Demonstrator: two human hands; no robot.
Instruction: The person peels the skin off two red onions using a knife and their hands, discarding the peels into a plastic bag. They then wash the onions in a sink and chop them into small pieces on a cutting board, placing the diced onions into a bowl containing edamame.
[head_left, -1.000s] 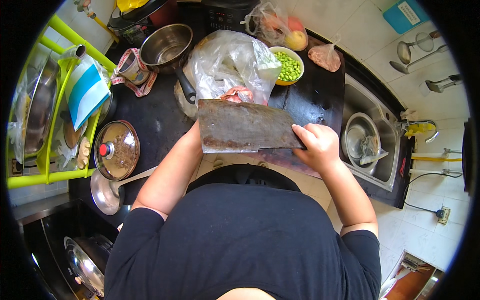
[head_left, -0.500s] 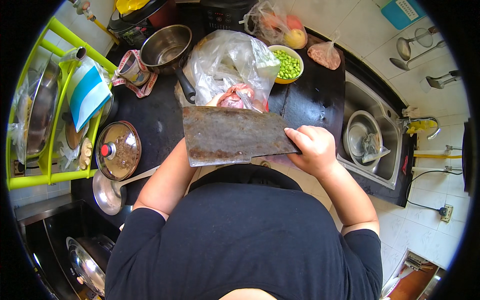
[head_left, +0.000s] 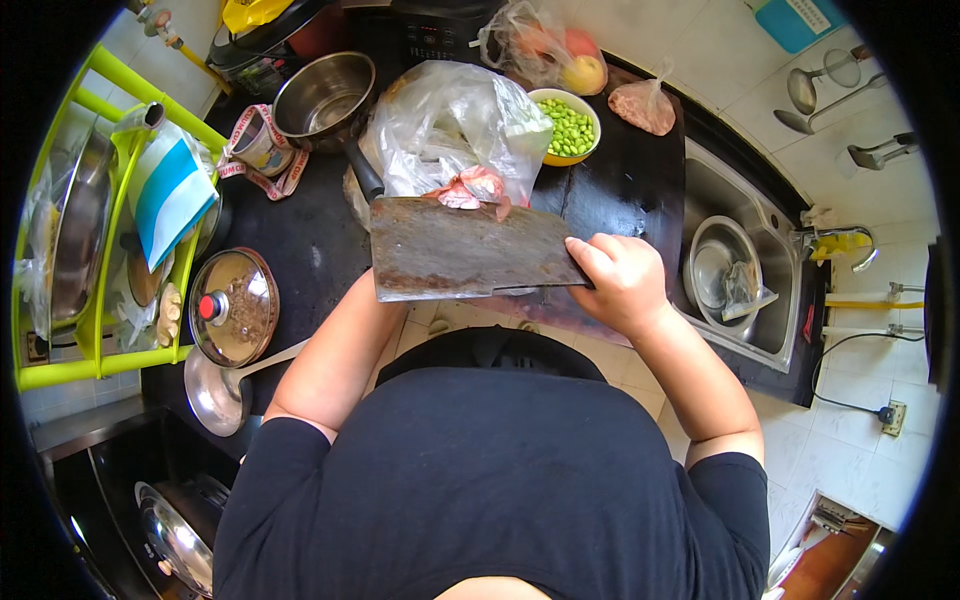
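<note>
Across the middle of the head view hangs a wide, dark, stained cleaver (head_left: 470, 248). At its right end my right hand (head_left: 622, 280) is closed around the handle. My left forearm (head_left: 345, 345) runs up behind the left end of the blade, which hides the left hand and its fingers. Just past the blade's upper edge shows a piece of pink raw meat (head_left: 472, 188). It lies at the near side of a crumpled clear plastic bag (head_left: 455, 115); the blade covers its lower part.
A steel pot (head_left: 325, 95) stands left of the bag, a bowl of green beans (head_left: 570, 125) to its right. The sink (head_left: 790, 235) holds a metal basin. On the left are a glass lid (head_left: 240, 305), a ladle (head_left: 217, 390) and a green rack (head_left: 110, 220).
The cleaver and my right hand have shifted a little upward in the picture, and the blade looks narrower. The meat's visible part has changed shape. The view has shifted slightly.
</note>
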